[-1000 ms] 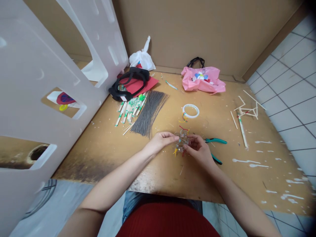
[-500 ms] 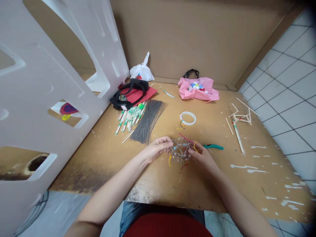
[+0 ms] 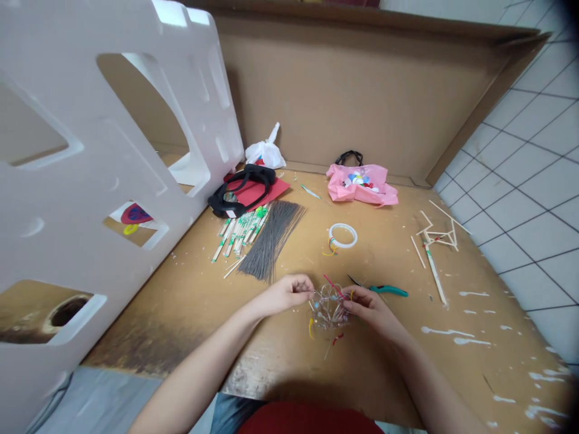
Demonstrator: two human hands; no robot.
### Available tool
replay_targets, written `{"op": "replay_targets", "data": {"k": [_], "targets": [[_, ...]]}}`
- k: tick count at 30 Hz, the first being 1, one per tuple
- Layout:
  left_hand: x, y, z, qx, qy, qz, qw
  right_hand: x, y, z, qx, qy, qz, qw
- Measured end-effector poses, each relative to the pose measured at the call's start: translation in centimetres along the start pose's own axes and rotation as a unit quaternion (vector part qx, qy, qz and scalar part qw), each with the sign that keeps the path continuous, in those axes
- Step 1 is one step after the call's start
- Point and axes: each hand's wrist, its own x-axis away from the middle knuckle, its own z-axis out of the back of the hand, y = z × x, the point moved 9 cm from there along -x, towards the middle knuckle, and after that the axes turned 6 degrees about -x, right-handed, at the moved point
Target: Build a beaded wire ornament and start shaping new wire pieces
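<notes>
Between my two hands sits a small tangled wire frame point(image 3: 328, 307) with pale beads and red and yellow wire ends, just above the wooden tabletop point(image 3: 190, 283). My left hand point(image 3: 284, 293) pinches its left side with closed fingers. My right hand point(image 3: 368, 304) grips its right side, fingers curled. Green-handled pliers point(image 3: 384, 290) lie on the table just beyond my right hand.
A bundle of thin grey wires point(image 3: 274, 238) and wrapped sticks point(image 3: 239, 232) lie to the far left. A white tape roll point(image 3: 342, 235), pink bag point(image 3: 362, 184), black strap point(image 3: 237, 190), white bag point(image 3: 266, 154) and a stick frame point(image 3: 436, 235) sit further back. A white foam panel point(image 3: 90, 181) stands left.
The camera has tilted up, so hands and table sit lower in view. Both hands keep hold of the wire frame and have turned it slightly.
</notes>
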Motion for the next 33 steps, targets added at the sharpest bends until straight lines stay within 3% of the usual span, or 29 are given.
{"op": "replay_targets", "data": {"k": [2, 6, 11, 17, 23, 33], "targets": [[0.1, -0.8, -0.7, 0.114, -0.04, 0.057, 0.991, -0.1, -0.3, 0.4, 0.011, 0.009, 0.007, 1.0], [0.5, -1.5, -2.6, 0.303, -0.102, 0.12, 0.94, -0.3, -0.5, 0.7, 0.027, 0.01, 0.022, 0.999], [-0.1, -2.0, -2.1, 0.395, -0.068, 0.111, 0.909, -0.4, -0.6, 0.5, -0.003, 0.008, 0.02, 1.0], [-0.5, -2.2, -2.0, 0.416, -0.076, 0.115, 0.899, -0.5, -0.2, 0.3, -0.081, 0.019, 0.01, 0.997], [-0.8, -2.5, -2.0, 0.445, -0.068, 0.131, 0.883, -0.6, 0.9, 0.7, -0.15, 0.054, -0.05, 0.986], [-1.1, -3.0, -1.6, 0.425, -0.036, 0.131, 0.895, -0.8, 1.5, 1.3, -0.139, 0.076, -0.056, 0.986]]}}
